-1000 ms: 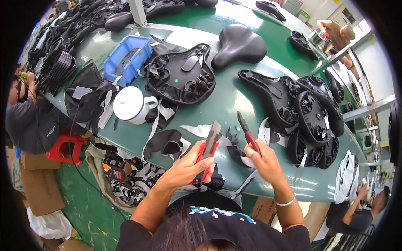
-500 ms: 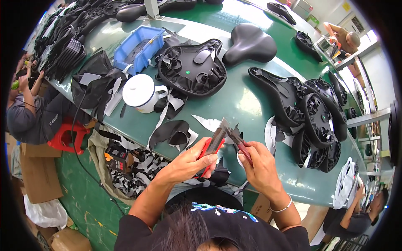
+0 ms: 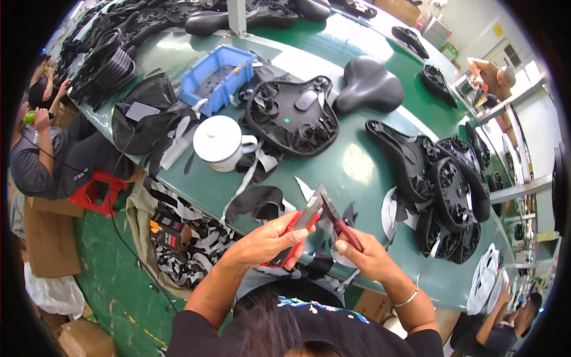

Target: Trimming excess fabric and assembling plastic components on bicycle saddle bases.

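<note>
My left hand (image 3: 267,243) is closed around a flat grey bar with red edges (image 3: 308,217), held tilted up over the table's near edge. A knife (image 3: 350,234) with a dark red handle is in my right hand (image 3: 370,256), its dark blade slanting up to the left. Near the bar's upper end the blade comes close to the grey face; whether they touch I cannot tell. Beyond my hands lie a curled black scrap (image 3: 256,203) and a white offcut (image 3: 303,188). Black scraps beneath my hands are partly hidden.
Upturned black bicycle saddles (image 3: 455,190) are piled at right, another saddle (image 3: 291,116) lies ahead. A white lidded mug (image 3: 217,143) and blue bin (image 3: 217,77) stand left. A sack of offcuts (image 3: 138,223) sits on the floor. Co-workers (image 3: 44,149) sit at left and right.
The view has shifted, so the table's things sit lower and mostly farther right. My right hand has turned the knife, and its blade now shows more plainly beside the bar.
</note>
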`<action>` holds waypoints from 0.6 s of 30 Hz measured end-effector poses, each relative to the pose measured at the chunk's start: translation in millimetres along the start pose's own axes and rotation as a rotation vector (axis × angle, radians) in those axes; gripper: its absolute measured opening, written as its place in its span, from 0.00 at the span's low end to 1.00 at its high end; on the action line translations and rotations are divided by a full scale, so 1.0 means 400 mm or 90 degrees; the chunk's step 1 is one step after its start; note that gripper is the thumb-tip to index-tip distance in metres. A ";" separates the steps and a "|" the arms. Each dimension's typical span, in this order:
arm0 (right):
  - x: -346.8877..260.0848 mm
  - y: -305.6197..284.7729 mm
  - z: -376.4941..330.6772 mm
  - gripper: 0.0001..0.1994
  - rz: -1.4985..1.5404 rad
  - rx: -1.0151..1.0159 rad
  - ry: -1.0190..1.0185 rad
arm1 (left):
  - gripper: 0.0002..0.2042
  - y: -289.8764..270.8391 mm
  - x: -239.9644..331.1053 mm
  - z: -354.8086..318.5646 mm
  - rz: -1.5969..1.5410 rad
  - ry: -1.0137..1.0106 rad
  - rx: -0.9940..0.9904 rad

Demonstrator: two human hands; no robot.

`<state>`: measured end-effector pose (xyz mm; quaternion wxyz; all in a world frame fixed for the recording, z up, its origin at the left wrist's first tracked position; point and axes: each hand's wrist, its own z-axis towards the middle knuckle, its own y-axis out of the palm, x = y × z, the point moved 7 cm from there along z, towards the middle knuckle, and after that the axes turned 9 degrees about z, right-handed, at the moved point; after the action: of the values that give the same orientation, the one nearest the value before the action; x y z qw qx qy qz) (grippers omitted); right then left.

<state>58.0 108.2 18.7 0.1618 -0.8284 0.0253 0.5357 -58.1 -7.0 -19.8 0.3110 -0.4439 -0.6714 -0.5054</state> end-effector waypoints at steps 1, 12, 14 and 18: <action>0.001 0.026 0.018 0.13 0.215 -0.046 0.034 | 0.18 -0.027 0.007 -0.011 -0.012 0.038 0.024; -0.404 -0.008 0.625 0.12 -0.636 0.244 -0.367 | 0.16 -0.075 0.032 -0.039 0.007 0.123 0.071; -0.360 -0.078 0.592 0.12 -0.558 0.299 -0.405 | 0.16 -0.093 0.018 -0.045 -0.030 0.121 0.072; -0.191 -0.221 0.363 0.13 -0.490 0.461 -0.345 | 0.15 -0.107 0.028 -0.008 -0.097 0.136 0.106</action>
<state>-83.2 224.5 54.1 0.6173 -0.5036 -0.1378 0.5885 -101.9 -11.0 -26.5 0.3769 -0.3081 -0.7061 -0.5142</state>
